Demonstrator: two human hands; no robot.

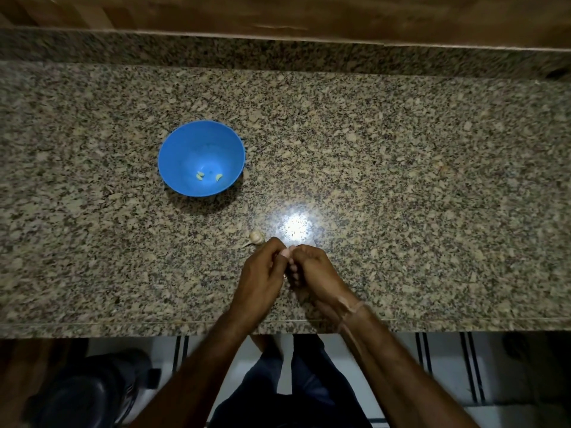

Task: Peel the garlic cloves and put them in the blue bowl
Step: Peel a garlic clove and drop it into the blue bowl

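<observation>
The blue bowl (201, 140) stands on the granite counter, left of centre, with two peeled garlic cloves (200, 176) in its bottom. A garlic bulb (256, 236) lies on the counter just beyond my hands. My left hand (261, 273) and my right hand (312, 270) meet fingertip to fingertip near the front edge. Both have curled fingers pinching a small garlic clove (284, 252) between them; only a sliver of it shows.
The granite counter (401, 180) stretches wide to both sides, with a bright light glare (295, 227) just beyond my hands. A wooden wall (278, 13) backs it. Below the front edge are my legs and a dark object (92, 390) on the floor.
</observation>
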